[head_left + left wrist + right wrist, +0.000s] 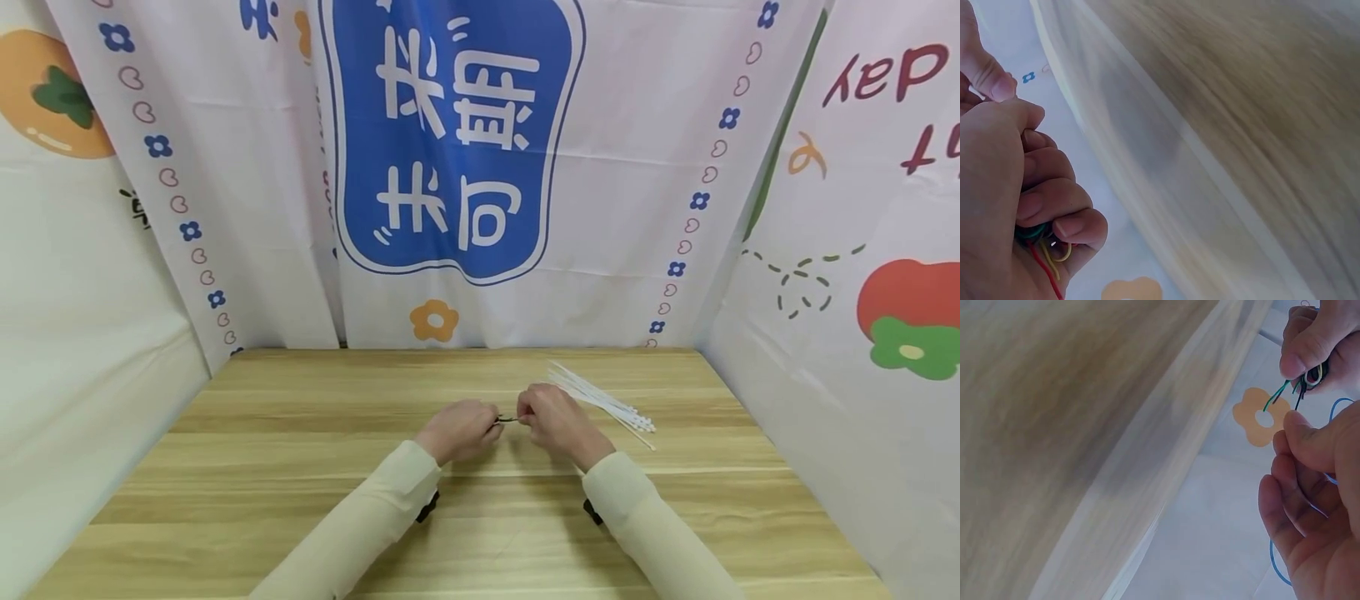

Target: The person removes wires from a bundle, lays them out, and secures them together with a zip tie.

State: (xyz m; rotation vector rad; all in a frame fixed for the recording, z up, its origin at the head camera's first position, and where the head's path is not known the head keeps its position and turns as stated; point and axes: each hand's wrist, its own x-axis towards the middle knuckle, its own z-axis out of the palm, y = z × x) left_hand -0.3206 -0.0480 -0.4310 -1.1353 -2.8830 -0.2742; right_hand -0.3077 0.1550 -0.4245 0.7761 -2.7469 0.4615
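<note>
Two hands: both mine, close together over the wooden table (300, 500).
Left hand (462, 429): fingers curled round a bundle of wires (1317, 376), red, yellow and green among them.
Right hand (558, 423): my thumb and fingertip pinch one dark strand (1298, 400) on the bundle's right.
White cable ties (609, 405): on the table, just right and far of my right hand.

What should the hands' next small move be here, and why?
Probably the right hand should ease the dark strand in line with the wire bundle: it pinches that strand while the left hand grips the bundle, and loose green ends stick out beside it.
</note>
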